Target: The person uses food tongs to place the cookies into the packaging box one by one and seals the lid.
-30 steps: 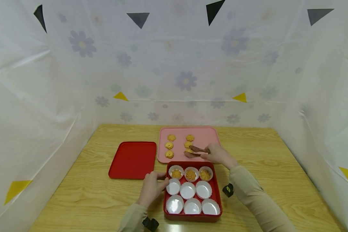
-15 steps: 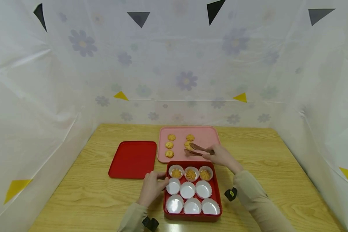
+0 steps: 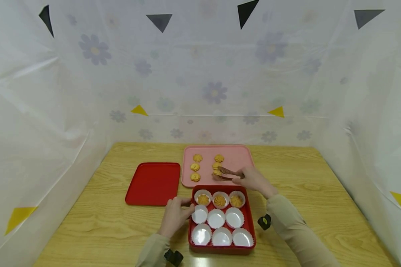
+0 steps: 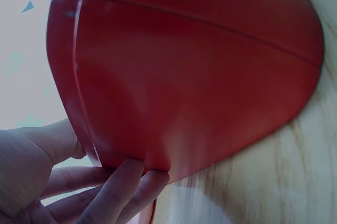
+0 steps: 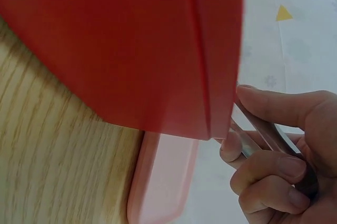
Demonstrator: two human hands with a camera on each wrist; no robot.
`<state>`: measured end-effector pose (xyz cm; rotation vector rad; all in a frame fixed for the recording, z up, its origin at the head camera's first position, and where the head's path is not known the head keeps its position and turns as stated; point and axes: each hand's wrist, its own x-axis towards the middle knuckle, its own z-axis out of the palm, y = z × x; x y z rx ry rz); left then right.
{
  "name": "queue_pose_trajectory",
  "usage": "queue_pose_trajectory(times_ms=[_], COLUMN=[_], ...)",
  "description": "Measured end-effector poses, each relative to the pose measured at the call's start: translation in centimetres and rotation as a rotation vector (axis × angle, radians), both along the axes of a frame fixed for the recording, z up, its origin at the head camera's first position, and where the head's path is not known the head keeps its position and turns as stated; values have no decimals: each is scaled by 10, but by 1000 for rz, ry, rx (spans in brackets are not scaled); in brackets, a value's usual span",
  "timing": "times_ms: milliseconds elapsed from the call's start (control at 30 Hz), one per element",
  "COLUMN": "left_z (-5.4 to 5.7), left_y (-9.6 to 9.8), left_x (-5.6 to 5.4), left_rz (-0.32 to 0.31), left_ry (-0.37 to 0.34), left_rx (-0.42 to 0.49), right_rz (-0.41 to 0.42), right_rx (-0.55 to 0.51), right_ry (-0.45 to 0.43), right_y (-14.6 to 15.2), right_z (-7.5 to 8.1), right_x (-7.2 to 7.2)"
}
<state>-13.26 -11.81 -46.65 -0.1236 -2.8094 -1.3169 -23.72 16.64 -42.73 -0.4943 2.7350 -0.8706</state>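
Observation:
In the head view my right hand (image 3: 255, 181) holds brown tongs (image 3: 229, 171) over the pink tray (image 3: 238, 155). The tong tips stand apart, on either side of the nearest cookie (image 3: 217, 172) in the tray's right column. In the right wrist view, thumb and fingers curl round the tongs (image 5: 274, 139); their tips are hidden behind the red box (image 5: 121, 50). My left hand (image 3: 175, 217) grips the left wall of the red box (image 3: 224, 251), thumb at the rim and fingers against the outside, as the left wrist view also shows. White paper cups (image 3: 216, 218) fill the box; the back three hold cookies.
More cookies (image 3: 195, 167) lie in two columns on the pink tray, directly behind the box. A flat red lid (image 3: 153, 183) lies on the wooden table (image 3: 97, 222) to the left. A pale flowered sheet (image 3: 200, 74) surrounds the table at the back and sides.
The right hand with the tongs shifts slightly right, then a little back left. The nearest cookie, covered half a second ago, shows again between the tong tips. The left hand and box stay put.

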Motion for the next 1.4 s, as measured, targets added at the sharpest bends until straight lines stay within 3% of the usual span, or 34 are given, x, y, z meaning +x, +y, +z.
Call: queue_pose_trajectory(times_ms=[867,1400], left_z=[0,0], left_y=[0,-1], left_x=[0,-1], left_rz=[6,1], left_ry=[-6,-21], left_rx=[-10,5], right_rz=[-2,-7], right_rx=[66,0], right_ry=[-10,2], right_y=[0,10], right_z=[1,2], right_x=[2,6])
